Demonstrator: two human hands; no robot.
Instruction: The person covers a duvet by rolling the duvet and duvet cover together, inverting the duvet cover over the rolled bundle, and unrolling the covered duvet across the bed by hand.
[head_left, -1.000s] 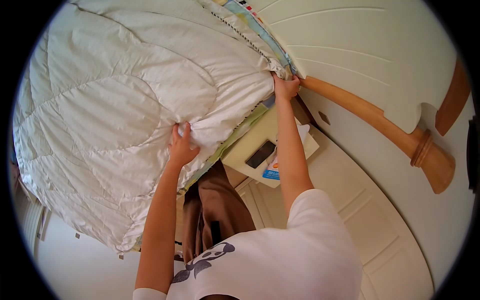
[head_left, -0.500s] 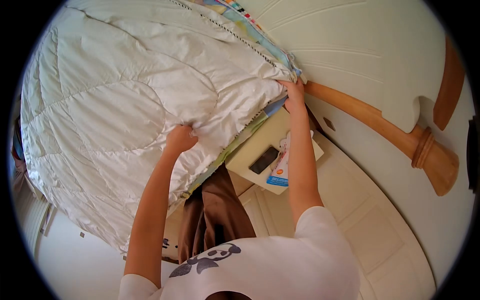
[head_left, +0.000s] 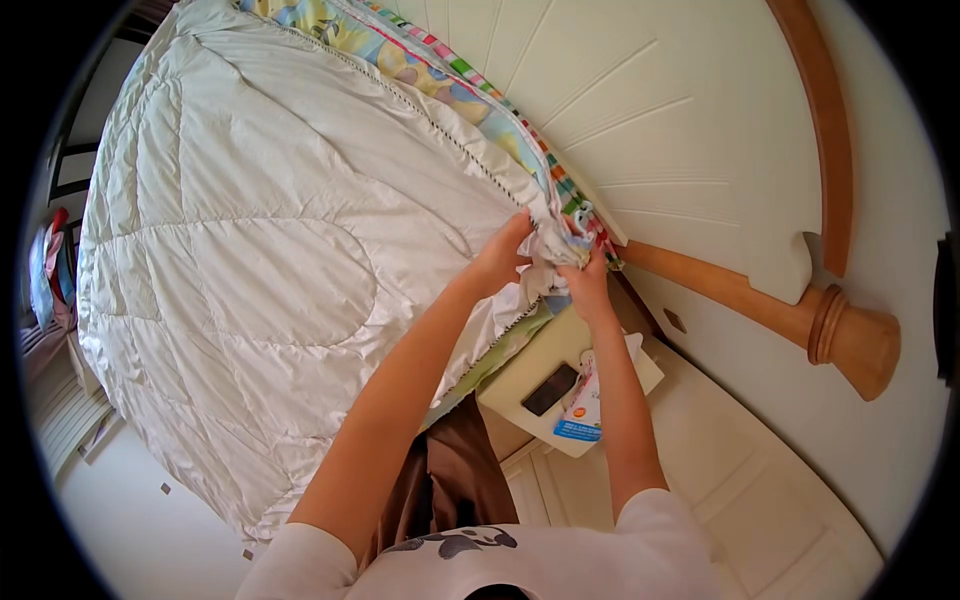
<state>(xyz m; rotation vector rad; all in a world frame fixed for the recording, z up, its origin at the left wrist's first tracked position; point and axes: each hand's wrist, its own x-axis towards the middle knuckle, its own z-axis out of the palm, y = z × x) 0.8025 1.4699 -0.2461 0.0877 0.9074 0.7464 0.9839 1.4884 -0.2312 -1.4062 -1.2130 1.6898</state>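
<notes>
A white quilt (head_left: pixel 270 220) with stitched curves and a black-and-white dashed edge is spread over the bed. At its corner by the headboard, my left hand (head_left: pixel 503 257) is closed on bunched quilt fabric. Just right of it, my right hand (head_left: pixel 586 284) grips the same gathered corner, its fingertips partly hidden in the folds. Colourful patterned fabric (head_left: pixel 480 115) shows beyond the quilt's dashed edge, and a light green strip (head_left: pixel 500 355) shows beneath its near side.
The cream headboard (head_left: pixel 650 130) has a wooden rail (head_left: pixel 715 280) ending in a thick post. Below my right arm, a cream bedside cabinet (head_left: pixel 510 400) holds a dark phone (head_left: pixel 550 389) and a blue-and-white packet (head_left: pixel 582 410). Patterned clothing hangs at far left.
My left hand has left the middle of the quilt's near side and moved right to the corner beside my right hand. The corner is more bunched, and more patterned fabric shows.
</notes>
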